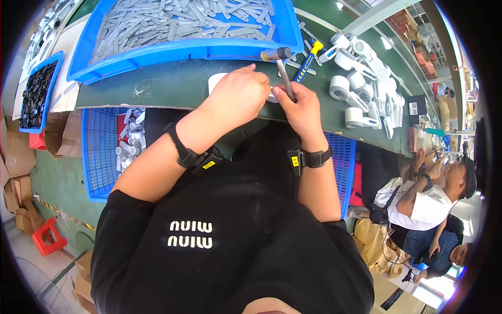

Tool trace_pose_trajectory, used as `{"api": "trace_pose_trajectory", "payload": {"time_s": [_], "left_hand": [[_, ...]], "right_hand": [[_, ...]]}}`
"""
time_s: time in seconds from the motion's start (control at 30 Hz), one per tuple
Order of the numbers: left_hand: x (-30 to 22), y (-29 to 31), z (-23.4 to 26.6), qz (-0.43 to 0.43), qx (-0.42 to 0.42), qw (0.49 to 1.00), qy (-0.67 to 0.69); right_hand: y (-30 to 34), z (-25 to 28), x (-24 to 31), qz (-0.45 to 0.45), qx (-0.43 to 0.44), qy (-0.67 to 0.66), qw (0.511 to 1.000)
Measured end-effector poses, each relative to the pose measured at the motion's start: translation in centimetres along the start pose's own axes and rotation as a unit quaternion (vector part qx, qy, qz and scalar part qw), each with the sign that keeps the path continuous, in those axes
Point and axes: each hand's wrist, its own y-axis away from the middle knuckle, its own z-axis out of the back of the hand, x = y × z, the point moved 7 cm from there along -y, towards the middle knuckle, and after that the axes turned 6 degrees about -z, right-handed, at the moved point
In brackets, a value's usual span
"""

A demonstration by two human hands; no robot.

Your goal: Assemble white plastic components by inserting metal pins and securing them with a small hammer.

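My left hand [241, 93] is closed over a white plastic part [216, 81] at the bench edge, its rounded end showing left of the hand. Most of that part is hidden under the fingers. Close beside it, my right hand [304, 109] is wrapped round the metal shaft of a small hammer [284, 77]. The hammer's head, dark with an amber end, points up and away from me. The right thumb and fingertips reach toward the white part, near the left fingers.
A large blue tray [157, 54] of grey flat strips stands behind my hands. Right of it lie a blue-and-yellow handle [308, 62] and many white round-headed parts [357, 83]. Blue crates [99, 152] sit below the bench. Co-workers [426, 201] are at right.
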Motion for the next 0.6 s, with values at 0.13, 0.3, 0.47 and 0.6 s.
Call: {"api": "trace_pose_trajectory", "payload": {"time_s": [0.13,0.3,0.47,0.6], "left_hand": [[0.0,0.4,-0.2,-0.006,-0.023,1.0,0.01],[-0.2,0.4,-0.3,0.009,-0.036,0.999,0.006],[0.1,0.8,0.1,0.027,-0.059,0.998,0.007],[0.0,0.8,0.3,0.019,-0.065,0.998,0.011]], "right_hand": [[0.1,0.0,0.0,0.0,0.006,-0.009,1.0],[1.2,0.1,-1.0,-0.023,0.013,-0.077,0.997],[5.9,4.1,1.4,0.037,0.051,-0.075,0.995],[9.5,5.8,1.3,0.086,-0.044,-0.093,0.991]]}}
